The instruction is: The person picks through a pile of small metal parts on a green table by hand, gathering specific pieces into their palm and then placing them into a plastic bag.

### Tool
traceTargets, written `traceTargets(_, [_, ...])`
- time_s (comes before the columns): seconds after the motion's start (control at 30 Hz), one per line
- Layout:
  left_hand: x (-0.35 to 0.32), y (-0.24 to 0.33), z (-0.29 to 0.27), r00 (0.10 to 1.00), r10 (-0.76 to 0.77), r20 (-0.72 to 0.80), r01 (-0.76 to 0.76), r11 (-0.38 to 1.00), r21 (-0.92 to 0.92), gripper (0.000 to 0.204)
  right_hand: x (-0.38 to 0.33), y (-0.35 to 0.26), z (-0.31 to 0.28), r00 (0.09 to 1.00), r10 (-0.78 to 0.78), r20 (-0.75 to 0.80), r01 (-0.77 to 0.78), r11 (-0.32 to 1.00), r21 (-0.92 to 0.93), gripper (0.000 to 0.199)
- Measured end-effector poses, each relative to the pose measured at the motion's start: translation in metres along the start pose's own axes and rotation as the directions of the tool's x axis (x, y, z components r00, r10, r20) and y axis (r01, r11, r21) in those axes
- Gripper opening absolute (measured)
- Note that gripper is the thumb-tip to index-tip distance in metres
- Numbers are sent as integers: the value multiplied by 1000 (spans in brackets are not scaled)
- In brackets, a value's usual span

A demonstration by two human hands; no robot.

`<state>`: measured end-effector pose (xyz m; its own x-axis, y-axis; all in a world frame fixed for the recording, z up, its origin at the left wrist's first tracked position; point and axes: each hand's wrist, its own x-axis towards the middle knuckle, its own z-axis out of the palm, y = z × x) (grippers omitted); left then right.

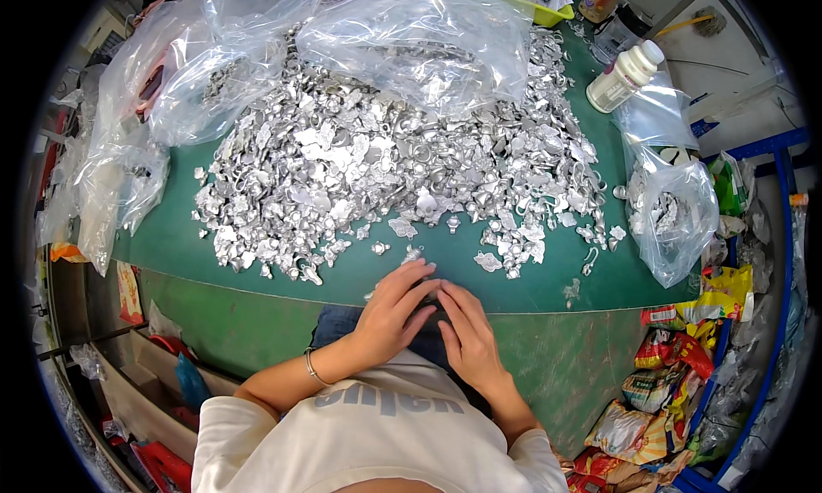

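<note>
A wide heap of small silver metal charms (pixel 368 151) covers much of the green table (pixel 565 279). My left hand (pixel 390 313) and my right hand (pixel 469 335) meet at the table's near edge, fingertips almost touching. Both have bent, closed fingers around something small and greyish between them, too hidden to name. Just beyond my left fingertips lies a single silver charm (pixel 413 253). A few more loose pieces are spread between the heap and my hands, among them a flat charm (pixel 402 228) and a smaller charm (pixel 380 247).
Clear plastic bags (pixel 419 44) drape over the heap's far side. At right stand a white bottle (pixel 625 76) and an open plastic bag (pixel 676 228) with silver pieces inside. A blue metal rack (pixel 783 236) and colourful packets (pixel 651 416) flank the table. Drawers (pixel 137 365) are at lower left.
</note>
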<state>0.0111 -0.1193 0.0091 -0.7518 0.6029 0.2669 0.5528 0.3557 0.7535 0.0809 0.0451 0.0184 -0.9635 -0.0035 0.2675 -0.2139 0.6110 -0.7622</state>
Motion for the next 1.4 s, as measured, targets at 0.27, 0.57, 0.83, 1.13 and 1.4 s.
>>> traceTargets(0.27, [8, -2, 10, 999, 9, 36, -14, 989, 149, 38, 39, 31, -26, 998, -55, 12, 56, 918, -393, 34])
traceTargets(0.57, [0, -12, -3, 985, 68, -156, -65, 998, 23, 30, 33, 64, -74, 954, -6, -300, -122, 906, -405, 21])
traceTargets(0.83, [-20, -15, -20, 991, -113, -72, 122, 983, 138, 43, 29, 107, -105, 905, 4, -426, -337, 618, -710, 14])
traceTargets(1.13, [-16, -8, -6, 994, -99, -48, 102, 993, 53, 50, 8, 25, -58, 959, 119, -256, -200, 927, -318, 11])
traceTargets(1.4, [-1, 2, 5, 998, -64, -29, 62, 996, -67, 50, 36, 14, -8, 973, 65, -223, -135, 940, -314, 14])
